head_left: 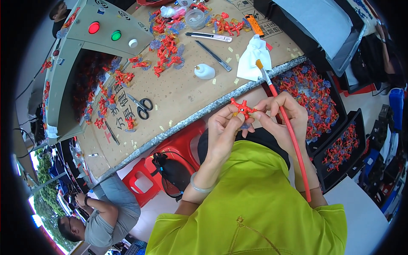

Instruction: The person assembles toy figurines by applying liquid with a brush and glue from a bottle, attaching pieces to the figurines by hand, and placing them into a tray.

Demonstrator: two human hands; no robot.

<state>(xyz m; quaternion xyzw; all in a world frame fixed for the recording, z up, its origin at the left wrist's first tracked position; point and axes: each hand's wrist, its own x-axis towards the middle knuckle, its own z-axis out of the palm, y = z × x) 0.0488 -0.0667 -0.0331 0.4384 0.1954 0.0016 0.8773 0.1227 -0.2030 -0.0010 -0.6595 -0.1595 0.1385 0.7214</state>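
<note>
Close to my body, off the table's front edge, I hold a small red toy figure [240,107] between both hands. The fingers and thumb of my left hand [226,127] pinch it from the left. On the other side, the fingertips of my right hand [282,121] touch it, closed. A long red-handled paintbrush [293,138] is tucked in my right hand, its orange-brown bristles pointing up and away over a white tissue [253,57]. My fingers cover the lower part of the figure.
Many red figures with bluish parts lie on the table [182,91] and fill black trays [335,95] at right. A white bottle [205,71], scissors [142,107] and a cutter knife [209,37] lie ahead. A beige machine [100,29] stands left; a person [104,212] sits lower left.
</note>
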